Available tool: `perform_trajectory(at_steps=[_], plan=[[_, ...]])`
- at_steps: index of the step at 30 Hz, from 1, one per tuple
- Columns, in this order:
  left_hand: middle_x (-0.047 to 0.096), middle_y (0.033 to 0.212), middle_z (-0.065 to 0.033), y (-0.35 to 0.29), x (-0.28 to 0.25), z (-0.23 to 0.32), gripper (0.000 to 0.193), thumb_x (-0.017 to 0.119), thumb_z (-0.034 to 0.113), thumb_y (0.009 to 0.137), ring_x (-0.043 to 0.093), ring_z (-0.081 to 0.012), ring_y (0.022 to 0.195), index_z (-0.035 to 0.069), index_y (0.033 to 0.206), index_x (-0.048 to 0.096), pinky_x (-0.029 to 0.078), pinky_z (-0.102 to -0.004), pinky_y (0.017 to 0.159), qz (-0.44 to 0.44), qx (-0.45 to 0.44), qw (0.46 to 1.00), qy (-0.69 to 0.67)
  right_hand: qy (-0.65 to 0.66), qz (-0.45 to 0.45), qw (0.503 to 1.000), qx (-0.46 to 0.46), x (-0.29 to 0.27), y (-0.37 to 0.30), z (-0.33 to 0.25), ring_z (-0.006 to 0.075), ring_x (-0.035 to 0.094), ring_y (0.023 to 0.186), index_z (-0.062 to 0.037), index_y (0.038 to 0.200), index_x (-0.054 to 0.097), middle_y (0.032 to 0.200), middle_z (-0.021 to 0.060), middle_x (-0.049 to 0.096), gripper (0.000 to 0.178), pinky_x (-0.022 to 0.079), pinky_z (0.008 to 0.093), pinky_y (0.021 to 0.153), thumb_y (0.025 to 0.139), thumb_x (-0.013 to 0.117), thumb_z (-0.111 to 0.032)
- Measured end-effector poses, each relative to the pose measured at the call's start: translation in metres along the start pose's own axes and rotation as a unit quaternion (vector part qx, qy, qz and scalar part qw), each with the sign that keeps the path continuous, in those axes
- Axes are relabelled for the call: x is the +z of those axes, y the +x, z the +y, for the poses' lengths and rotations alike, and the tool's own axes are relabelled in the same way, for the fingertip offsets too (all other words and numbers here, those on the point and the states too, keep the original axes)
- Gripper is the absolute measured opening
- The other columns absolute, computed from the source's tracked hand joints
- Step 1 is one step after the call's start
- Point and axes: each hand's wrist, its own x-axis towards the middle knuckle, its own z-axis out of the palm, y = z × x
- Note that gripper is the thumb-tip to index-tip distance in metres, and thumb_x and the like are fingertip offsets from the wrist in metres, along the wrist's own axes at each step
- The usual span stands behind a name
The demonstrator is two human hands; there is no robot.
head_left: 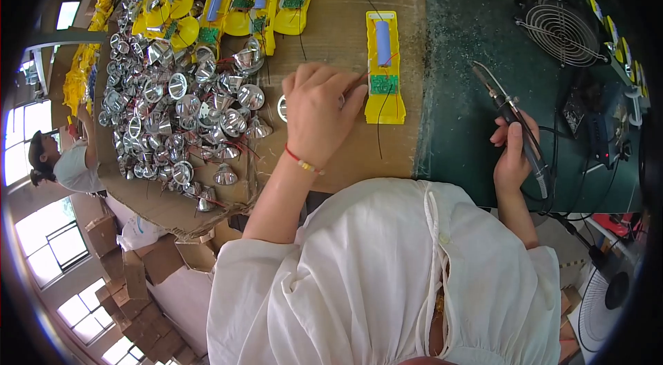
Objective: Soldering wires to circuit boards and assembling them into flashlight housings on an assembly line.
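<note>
My left hand is closed, its thumb and fingertips drawn together beside a yellow plastic housing. What it pinches is mostly hidden; a bit of silver shows between thumb and fingers, and the rim of a silver reflector cup peeks out behind the hand. The housing lies on cardboard and holds a blue-violet cylindrical battery and a green circuit board, with thin red and black wires. To the right, my right hand grips a soldering iron, its tip pointing up and left, apart from the housing.
Many silver reflector cups with wires fill a cardboard tray at left. Several filled yellow housings lie at the back. A fan with a wire guard stands back right on the green tabletop. Another person is at far left.
</note>
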Motion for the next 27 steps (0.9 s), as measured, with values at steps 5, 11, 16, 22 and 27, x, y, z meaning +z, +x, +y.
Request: perform_trajectory(at_steps=[5, 11, 16, 22, 27], plan=[[0.061, 0.069, -0.0081, -0.005, 0.002, 0.002, 0.008, 0.064, 0.012, 0.076, 0.056, -0.0226, 0.067, 0.005, 0.077, 0.066, 0.042, -0.0313, 0.059, -0.041, -0.137, 0.980, -0.140, 0.000, -0.009, 1.000, 0.012, -0.001, -0.005, -0.006, 0.0085, 0.053, 0.063, 0.0044, 0.107, 0.049, 0.083, 0.0099, 0.061, 0.029, 0.042, 0.0188, 0.055, 0.089, 0.053, -0.018], [0.056, 0.064, -0.0080, -0.022, 0.010, 0.016, 0.010, 0.065, 0.012, 0.077, 0.050, -0.0210, 0.064, 0.002, 0.076, 0.066, 0.041, -0.0315, 0.058, -0.006, -0.155, 0.965, -0.213, 0.004, -0.157, 0.985, -0.068, 0.023, -0.006, -0.040, 0.0124, 0.060, 0.070, 0.0019, 0.095, 0.056, 0.084, 0.0126, 0.062, 0.022, 0.047, 0.0229, 0.059, 0.077, 0.066, -0.004], [0.058, 0.076, -0.0076, -0.023, 0.015, 0.021, 0.009, 0.066, 0.009, 0.078, 0.052, -0.0189, 0.067, 0.000, 0.076, 0.065, 0.042, -0.0295, 0.059, -0.012, -0.209, 0.949, -0.237, -0.083, -0.184, 0.978, -0.044, 0.044, -0.003, -0.042, 0.0131, 0.060, 0.060, 0.0010, 0.085, 0.053, 0.069, 0.0095, 0.062, 0.019, 0.047, 0.0254, 0.055, 0.078, 0.066, -0.010], [0.058, 0.083, -0.0082, -0.024, 0.021, 0.022, 0.010, 0.066, 0.007, 0.077, 0.055, -0.0179, 0.072, -0.003, 0.074, 0.064, 0.044, -0.0269, 0.060, 0.027, -0.218, 0.933, -0.284, -0.077, -0.192, 0.978, -0.027, 0.052, -0.005, -0.038, 0.0131, 0.060, 0.059, 0.0021, 0.085, 0.052, 0.068, 0.0096, 0.062, 0.017, 0.048, 0.0254, 0.055, 0.079, 0.064, -0.009], [0.058, 0.079, -0.0090, -0.023, 0.026, 0.023, 0.010, 0.066, 0.005, 0.077, 0.056, -0.0174, 0.067, -0.003, 0.072, 0.062, 0.044, -0.0267, 0.057, 0.043, -0.237, 0.928, -0.286, -0.050, -0.189, 0.981, -0.011, 0.056, -0.005, -0.037, 0.0133, 0.060, 0.060, 0.0034, 0.086, 0.053, 0.069, 0.0110, 0.061, 0.016, 0.049, 0.0252, 0.055, 0.080, 0.063, -0.008]])
